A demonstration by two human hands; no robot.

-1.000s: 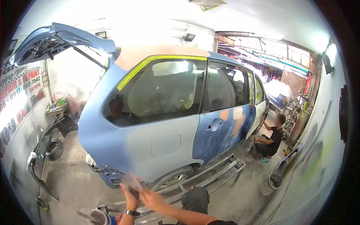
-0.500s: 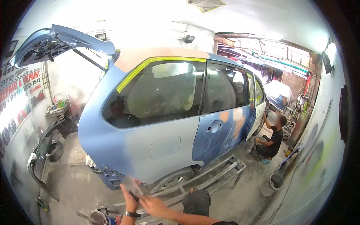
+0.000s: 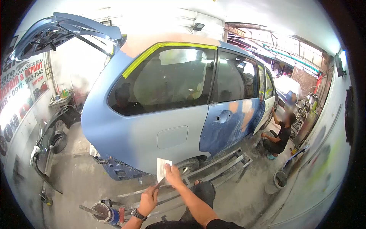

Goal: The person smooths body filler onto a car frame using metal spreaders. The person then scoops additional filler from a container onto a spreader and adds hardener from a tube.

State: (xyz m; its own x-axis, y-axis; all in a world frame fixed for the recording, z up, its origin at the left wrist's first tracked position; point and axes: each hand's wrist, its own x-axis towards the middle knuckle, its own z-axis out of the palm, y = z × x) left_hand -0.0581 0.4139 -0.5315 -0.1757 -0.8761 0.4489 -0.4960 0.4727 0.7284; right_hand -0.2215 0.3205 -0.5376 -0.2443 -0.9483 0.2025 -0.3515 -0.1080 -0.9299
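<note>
My left hand [image 3: 148, 200], with a watch on its wrist, is closed around a slim tool [image 3: 160, 183] that looks like a putty knife. My right hand [image 3: 174, 177] grips the edge of a flat whitish plate [image 3: 163, 168], held upright just above the knife. Whether the two touch is hard to make out. Behind them is the rear side of a van [image 3: 152, 133] in patchy blue and grey. Below my left hand stands an open can [image 3: 101, 211] with a flat stick across it.
A low metal bench frame [image 3: 225, 165] runs beside the van. Another person [image 3: 280, 133] squats near the front wheel. A bucket [image 3: 277, 182] stands by the right wall. The raised tailgate [image 3: 72, 28] hangs at upper left; a bumper [image 3: 38, 152] and a tire [image 3: 58, 141] lie at left.
Both hands have moved right and come closer to my knees in view. The plate has turned and now shows its whitish face upright. My view has shifted slightly.
</note>
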